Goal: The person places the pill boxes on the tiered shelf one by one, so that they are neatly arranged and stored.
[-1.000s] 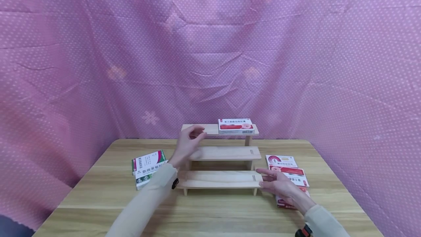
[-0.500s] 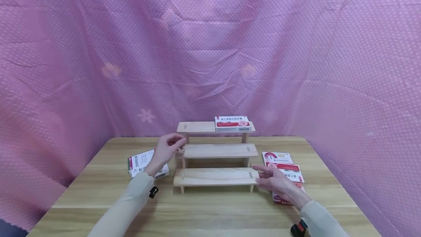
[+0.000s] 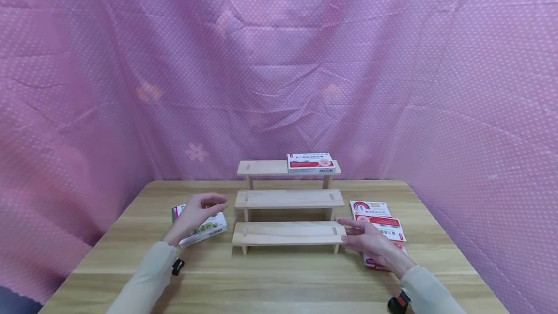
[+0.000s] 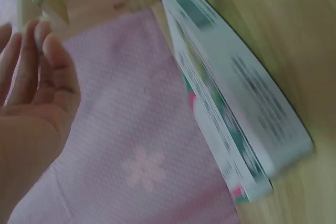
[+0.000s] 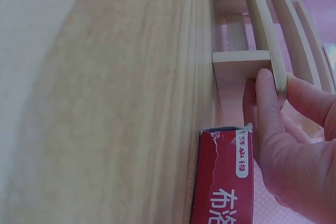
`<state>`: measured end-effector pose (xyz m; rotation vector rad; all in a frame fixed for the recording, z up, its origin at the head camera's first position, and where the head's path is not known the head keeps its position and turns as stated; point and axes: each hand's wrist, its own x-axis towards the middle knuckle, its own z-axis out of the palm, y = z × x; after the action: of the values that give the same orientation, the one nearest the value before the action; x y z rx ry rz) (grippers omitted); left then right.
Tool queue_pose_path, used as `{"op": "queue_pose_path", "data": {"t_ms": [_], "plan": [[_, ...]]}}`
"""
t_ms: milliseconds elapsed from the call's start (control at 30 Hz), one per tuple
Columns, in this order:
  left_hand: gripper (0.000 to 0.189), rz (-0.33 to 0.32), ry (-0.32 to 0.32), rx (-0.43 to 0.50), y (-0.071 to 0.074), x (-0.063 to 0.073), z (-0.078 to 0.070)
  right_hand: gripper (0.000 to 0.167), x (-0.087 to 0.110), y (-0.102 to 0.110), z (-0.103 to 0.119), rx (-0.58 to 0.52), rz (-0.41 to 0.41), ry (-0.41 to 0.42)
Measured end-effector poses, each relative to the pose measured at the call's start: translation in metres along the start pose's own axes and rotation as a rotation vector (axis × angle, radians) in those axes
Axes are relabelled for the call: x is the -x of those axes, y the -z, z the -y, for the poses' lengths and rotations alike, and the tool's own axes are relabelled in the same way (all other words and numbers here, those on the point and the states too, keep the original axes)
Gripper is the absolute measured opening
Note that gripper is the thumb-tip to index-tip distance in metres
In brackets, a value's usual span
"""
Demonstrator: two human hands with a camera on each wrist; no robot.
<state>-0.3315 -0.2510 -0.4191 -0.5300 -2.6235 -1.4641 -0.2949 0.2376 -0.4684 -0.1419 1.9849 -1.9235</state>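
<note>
A three-step wooden display stand [image 3: 289, 233] stands mid-table. My right hand [image 3: 370, 243] pinches the right end of its lowest step; in the right wrist view the thumb and fingers [image 5: 269, 98] lie on either side of the board. My left hand [image 3: 198, 214] hovers over the medicine boxes [image 3: 211, 227] at the left, its fingers loosely bent and nothing between them. Those white and green boxes, one overlapping another, also appear in the left wrist view beside the hand [image 4: 39, 93]. One white and red medicine box [image 3: 310, 164] lies on the top step's right half.
Right of the stand, several red and white medicine boxes [image 3: 383, 227] lie overlapping, partly behind my right hand. A red box [image 5: 223, 177] sits just below that hand in the right wrist view. A pink dotted curtain [image 3: 279, 71] hangs behind the wooden table [image 3: 279, 280].
My left hand has moved from the top step down and left to over the left boxes. My right hand keeps its hold on the lowest step, and the stand stays in place.
</note>
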Motion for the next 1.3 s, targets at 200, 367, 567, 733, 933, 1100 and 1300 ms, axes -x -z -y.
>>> {"op": "queue_pose_path", "data": {"t_ms": [200, 367, 567, 733, 933, 1100, 1300], "plan": [[0.038, 0.056, 0.031, -0.102, 0.02, 0.015, 0.025, 0.064, 0.0, -0.001, -0.001, -0.012, -0.014, -0.018], [0.044, 0.099, 0.118, -0.152, 0.034, 0.025, 0.043, 0.065, 0.002, -0.001, -0.002, -0.014, -0.005, -0.023], [0.049, 0.119, 0.153, -0.225, 0.045, 0.033, 0.052, 0.064, 0.0, 0.0, -0.002, -0.004, -0.003, -0.008], [0.054, 0.146, 0.152, -0.297, 0.049, 0.035, 0.062, 0.063, 0.0, 0.0, -0.002, 0.001, 0.007, -0.004], [0.058, 0.165, 0.147, -0.327, 0.046, 0.037, 0.069, 0.064, 0.0, -0.001, -0.001, 0.002, -0.002, -0.009], [0.06, 0.194, 0.102, -0.325, 0.044, 0.038, 0.069, 0.064, 0.0, -0.001, -0.001, 0.003, 0.002, -0.008], [0.07, 0.226, 0.085, -0.359, 0.045, 0.041, 0.071, 0.064, -0.001, 0.001, -0.001, 0.003, -0.003, -0.01]]}}
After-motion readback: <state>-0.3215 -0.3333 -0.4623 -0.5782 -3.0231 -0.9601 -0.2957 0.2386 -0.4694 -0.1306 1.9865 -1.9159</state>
